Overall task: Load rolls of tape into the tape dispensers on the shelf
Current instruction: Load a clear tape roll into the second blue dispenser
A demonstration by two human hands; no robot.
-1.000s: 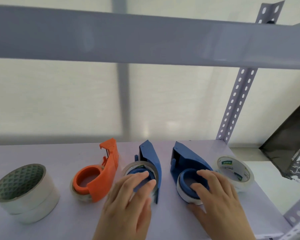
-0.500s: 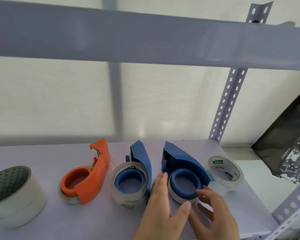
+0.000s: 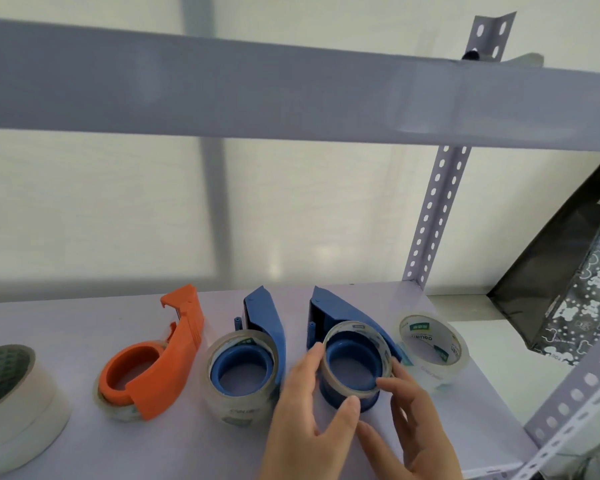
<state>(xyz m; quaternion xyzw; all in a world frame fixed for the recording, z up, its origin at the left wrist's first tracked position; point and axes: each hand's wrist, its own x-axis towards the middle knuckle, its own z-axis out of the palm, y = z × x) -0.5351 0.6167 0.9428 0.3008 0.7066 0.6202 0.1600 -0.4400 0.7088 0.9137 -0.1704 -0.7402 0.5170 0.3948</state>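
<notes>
Three dispensers stand on the lilac shelf (image 3: 66,327). The orange dispenser (image 3: 184,337) carries a clear roll. A clear tape roll (image 3: 238,405) sits on the hub of the middle blue dispenser (image 3: 264,315). At the right blue dispenser (image 3: 340,310), a narrow beige tape roll (image 3: 355,328) sits tilted and raised on the blue hub. My left hand (image 3: 305,424) pinches that roll's left and lower rim with fingers and thumb. My right hand (image 3: 413,427) holds its lower right rim with curled fingers.
A loose clear tape roll (image 3: 428,374) lies just right of the right dispenser. Two stacked white rolls (image 3: 18,414) stand at the far left. An upper shelf beam (image 3: 291,88) crosses overhead, a perforated post (image 3: 437,209) rises at the back right, and a black patterned bag (image 3: 568,278) leans beyond it.
My left hand left the middle dispenser and joined my right hand at the right one. The narrow roll, flat on its hub before, now sits raised and tilted between both hands.
</notes>
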